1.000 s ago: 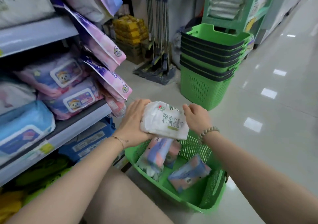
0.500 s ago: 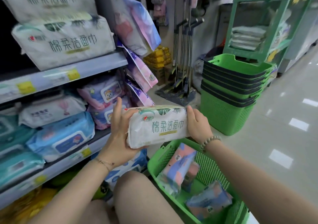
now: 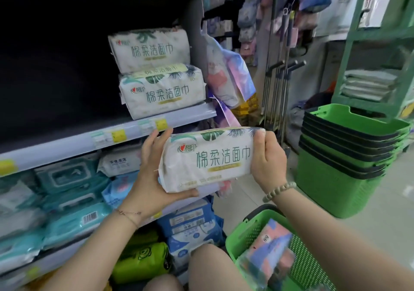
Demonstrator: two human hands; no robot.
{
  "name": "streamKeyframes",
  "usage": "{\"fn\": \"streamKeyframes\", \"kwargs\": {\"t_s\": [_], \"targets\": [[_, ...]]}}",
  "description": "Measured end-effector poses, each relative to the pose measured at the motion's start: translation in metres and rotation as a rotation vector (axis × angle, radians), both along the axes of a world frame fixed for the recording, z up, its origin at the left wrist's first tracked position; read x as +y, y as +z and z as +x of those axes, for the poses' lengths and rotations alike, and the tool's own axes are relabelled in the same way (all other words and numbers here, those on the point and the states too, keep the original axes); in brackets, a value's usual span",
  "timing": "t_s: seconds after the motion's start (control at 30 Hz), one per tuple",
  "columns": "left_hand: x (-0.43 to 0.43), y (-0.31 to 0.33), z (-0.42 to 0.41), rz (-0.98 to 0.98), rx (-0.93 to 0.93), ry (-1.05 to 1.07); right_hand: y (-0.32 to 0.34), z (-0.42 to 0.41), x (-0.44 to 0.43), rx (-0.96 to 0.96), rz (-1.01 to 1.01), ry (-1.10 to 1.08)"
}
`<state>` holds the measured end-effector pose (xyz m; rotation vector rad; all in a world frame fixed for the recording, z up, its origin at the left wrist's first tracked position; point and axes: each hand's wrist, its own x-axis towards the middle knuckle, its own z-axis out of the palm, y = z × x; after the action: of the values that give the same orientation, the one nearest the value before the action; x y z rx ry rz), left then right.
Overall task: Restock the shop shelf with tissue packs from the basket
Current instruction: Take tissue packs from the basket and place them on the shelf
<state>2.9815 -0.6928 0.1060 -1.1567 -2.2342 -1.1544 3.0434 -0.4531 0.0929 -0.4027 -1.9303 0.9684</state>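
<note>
Tissue pack (image 3: 208, 158) held crosswise before the shelf lip (image 3: 71, 146): our left hand (image 3: 147, 178) curls round one end and underside, our right hand (image 3: 267, 158) grips the other. Two stacked packs (image 3: 161, 89) crowd the shelf's right end; dark room lies left of them. The basket (image 3: 248, 232) sits low right.

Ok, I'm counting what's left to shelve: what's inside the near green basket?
Pink-and-blue tissue packs lie in the near green basket; the right forearm and the frame edge hide the rest.
</note>
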Motion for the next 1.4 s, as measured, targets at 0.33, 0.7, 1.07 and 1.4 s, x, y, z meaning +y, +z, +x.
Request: {"fn": "streamKeyframes", "kwargs": {"t_s": [0.33,0.7,1.07,1.4], "targets": [[-0.021,0.064,-0.019,0.319,-0.104,-0.112,0.059,-0.049,-0.029,0.194,0.024,0.068],[-0.013,0.126,-0.074,0.441,0.019,0.111,0.13,-0.12,-0.037,0.346,0.022,0.113],[-0.013,0.161,-0.13,0.43,0.014,0.187,0.185,-0.16,-0.035,0.311,0.066,0.171],[-0.003,0.163,-0.157,0.48,-0.103,0.23,0.195,-0.194,-0.025,-0.014,0.215,0.282]]}}
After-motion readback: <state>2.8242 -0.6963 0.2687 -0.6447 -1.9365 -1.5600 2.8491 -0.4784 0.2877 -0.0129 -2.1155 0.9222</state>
